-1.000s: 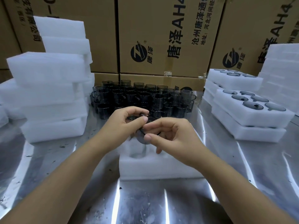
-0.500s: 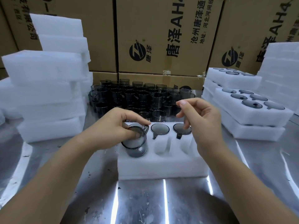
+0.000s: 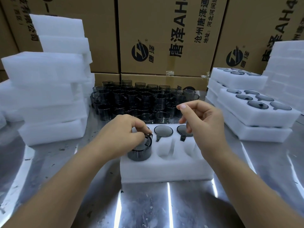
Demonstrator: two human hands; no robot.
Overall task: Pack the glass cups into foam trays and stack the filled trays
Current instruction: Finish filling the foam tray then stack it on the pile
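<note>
Where the brown cartons wall off the back, printed w/ black logos and lettering, the steel bench runs out in front of them and carries everything else. On its left side sits a tall foam stack of plain white slabs, piled a bit crooked. More white foam rises at the far right edge. Just inside that, filled trays sit in two piles, dark cup rims showing in the top ones. At back centre, betw. the stacks, stands a tight crowd of smoky grey cups, upright, handles pointing every way.

Nearer, mid-bench, lies the tray under the hands, 2 rows of 3 pockets. Two seated cups fill the back-middle and back-right pockets, rims about level w/ the foam, handles in the slots toward the person. Front-middle and front-right pockets show only white foam.

L hand reaches in from above, fingers curled over the rim of a cup and gripping it at the top. That cup is upright and partway down in the front-left pocket, handle by the fingertips. The back-left pocket is mostly hidden behind that hand. R hand hangs over the tray's back-right corner, fingers loosely bent, holding nothing. Its thumb tip overlaps the back-right cup's rim, but can't tell if it touches.
</note>
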